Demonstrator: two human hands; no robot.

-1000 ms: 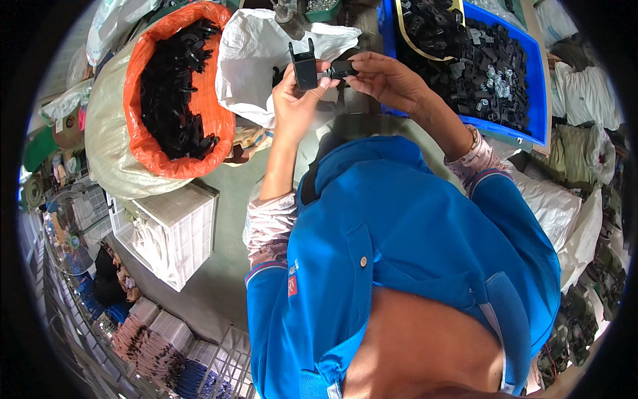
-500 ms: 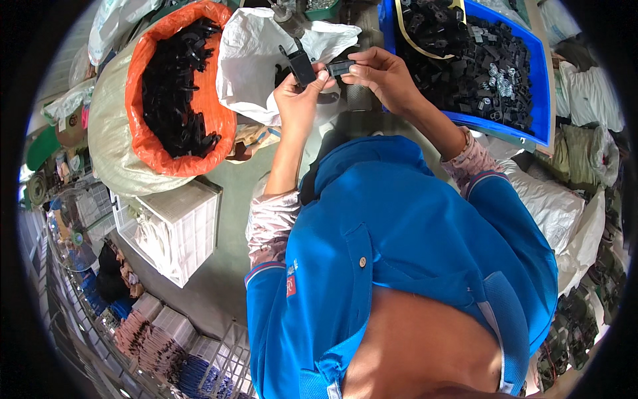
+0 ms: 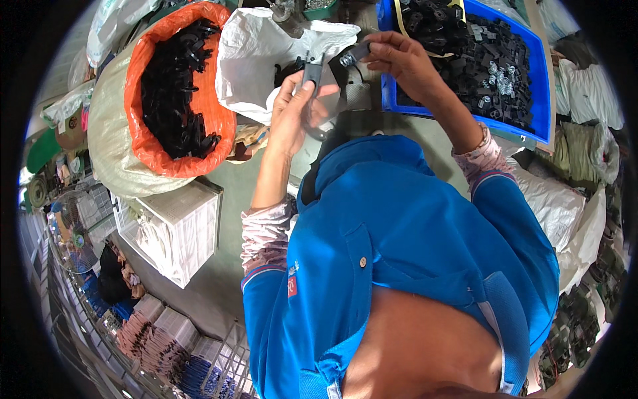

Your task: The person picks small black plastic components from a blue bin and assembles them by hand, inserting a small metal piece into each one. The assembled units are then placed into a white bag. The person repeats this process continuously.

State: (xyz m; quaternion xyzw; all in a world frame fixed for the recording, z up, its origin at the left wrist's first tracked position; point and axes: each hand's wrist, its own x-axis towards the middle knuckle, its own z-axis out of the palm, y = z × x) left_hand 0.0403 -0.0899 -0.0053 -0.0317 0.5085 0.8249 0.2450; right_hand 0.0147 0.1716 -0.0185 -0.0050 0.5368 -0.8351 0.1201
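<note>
My left hand [image 3: 290,118] grips a long dark plastic part [image 3: 312,72] with two prongs at its far end, held upright over the mouth of a white sack [image 3: 247,63]. To its right, my right hand [image 3: 407,65] pinches a small black plastic piece [image 3: 361,50] between thumb and fingers. A shiny metal spring [image 3: 347,60] shows at the left end of that piece. The two parts are apart, with a short gap between them. Some black pieces [image 3: 287,72] lie inside the white sack behind my left hand.
An orange-lined sack [image 3: 224,126] of black plastic parts stands at the left, above a white crate [image 3: 193,229]. At the right is a blue tray [image 3: 543,100] full of small black pieces and metal springs. Metal machine parts [image 3: 357,94] stand between sack and tray.
My hands have drawn apart. The left one has turned its long part more upright, and the right one has lifted the small piece up and to the right.
</note>
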